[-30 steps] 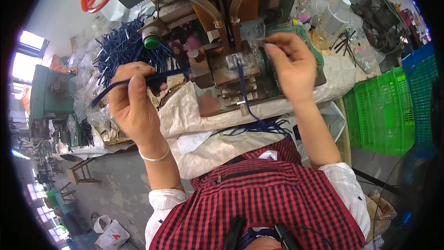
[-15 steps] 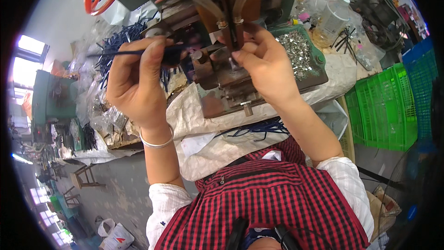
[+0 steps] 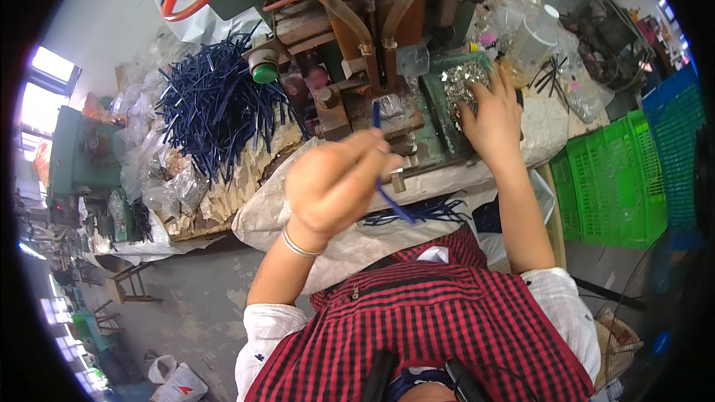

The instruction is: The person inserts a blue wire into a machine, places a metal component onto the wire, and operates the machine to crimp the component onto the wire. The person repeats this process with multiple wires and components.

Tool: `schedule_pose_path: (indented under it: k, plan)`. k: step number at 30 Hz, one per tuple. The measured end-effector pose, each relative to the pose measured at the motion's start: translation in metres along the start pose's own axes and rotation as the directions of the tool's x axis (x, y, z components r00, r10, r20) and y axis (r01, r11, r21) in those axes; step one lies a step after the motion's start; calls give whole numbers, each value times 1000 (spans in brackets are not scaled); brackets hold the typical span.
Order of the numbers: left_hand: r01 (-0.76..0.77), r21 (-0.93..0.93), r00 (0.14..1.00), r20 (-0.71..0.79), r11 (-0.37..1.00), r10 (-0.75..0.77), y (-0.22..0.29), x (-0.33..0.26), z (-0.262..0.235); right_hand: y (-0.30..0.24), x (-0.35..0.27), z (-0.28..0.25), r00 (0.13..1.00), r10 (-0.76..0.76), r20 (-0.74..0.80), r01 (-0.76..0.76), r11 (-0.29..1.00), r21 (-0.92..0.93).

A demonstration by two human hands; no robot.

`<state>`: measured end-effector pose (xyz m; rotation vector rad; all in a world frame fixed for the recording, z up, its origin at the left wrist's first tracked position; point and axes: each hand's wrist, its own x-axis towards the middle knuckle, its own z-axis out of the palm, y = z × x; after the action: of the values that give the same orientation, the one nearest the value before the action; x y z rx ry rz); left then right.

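Observation:
My left hand [image 3: 334,182], with a pale bangle on its wrist, pinches a dark blue cord-like strip [image 3: 397,208] in front of the machine. One end of the strip points up toward the metal die block [image 3: 406,115]; the other hangs toward my apron. To the right, my right hand [image 3: 494,125] rests with fingers spread at a heap of small shiny metal pieces [image 3: 460,83] in a green tray [image 3: 439,120]. Whether any piece is between those fingertips is hidden. Above the die block come down the press's two dark upright bars [image 3: 380,71], apart from both hands.
A large pile of blue strips [image 3: 216,97] lies at the left, near a green push button [image 3: 264,73]. More strips [image 3: 428,210] lie on the cloth before me. A clear plastic jar [image 3: 532,39] stands at the back right, beyond green crates [image 3: 614,182].
My left hand has moved right and down from the machine's left side, bringing a blue strip. My right hand has left the press bars and moved right onto the metal pieces, its fingers spreading.

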<state>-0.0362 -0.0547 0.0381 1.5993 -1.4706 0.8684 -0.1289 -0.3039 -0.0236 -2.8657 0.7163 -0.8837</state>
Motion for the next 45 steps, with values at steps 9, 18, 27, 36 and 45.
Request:
schedule_pose_path:
  k: [9,18,27,36,45]
  plan:
    - [-134,58,991,35,989,132,-4,-11,30,33,-8,35,995,58,-79,-26,936,352]
    - [107,22,990,85,994,-109,17,-14,17,36,25,59,982,-182,53,173,975,137]
    - [725,346,682,-239,595,-692,-77,-101,-63,36,-14,65,746,617,249,-273,-58,960]
    - [501,791,509,60,352,-859,-170,-137,31,4,3,51,898,410,162,-319,352,880]
    - [600,746,196,214,289,-957,-159,-133,-78,3,-28,-8,939,305,158,-279,410,868]
